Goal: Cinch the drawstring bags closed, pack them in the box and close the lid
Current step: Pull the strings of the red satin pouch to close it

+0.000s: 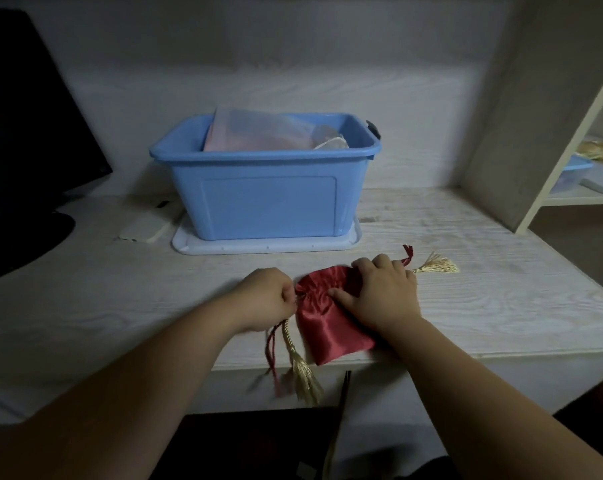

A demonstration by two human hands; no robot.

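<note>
Head view: a red drawstring bag (pixel 331 327) lies at the front edge of the desk (pixel 483 289), before the blue box (pixel 269 202). At its gathered mouth the left grip (pixel 262 299) pinches the cords (pixel 288 332); the right grip (pixel 383 296) covers it, fingertips hidden, hold unclear.

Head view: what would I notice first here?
The big blue box stands open on its lid at the middle of the desk. In front, by the near edge, a shiny red bag lies flat: the left hand pinches its cord at the mouth, the right hand presses on it. A gold tassel lies right of it.
</note>
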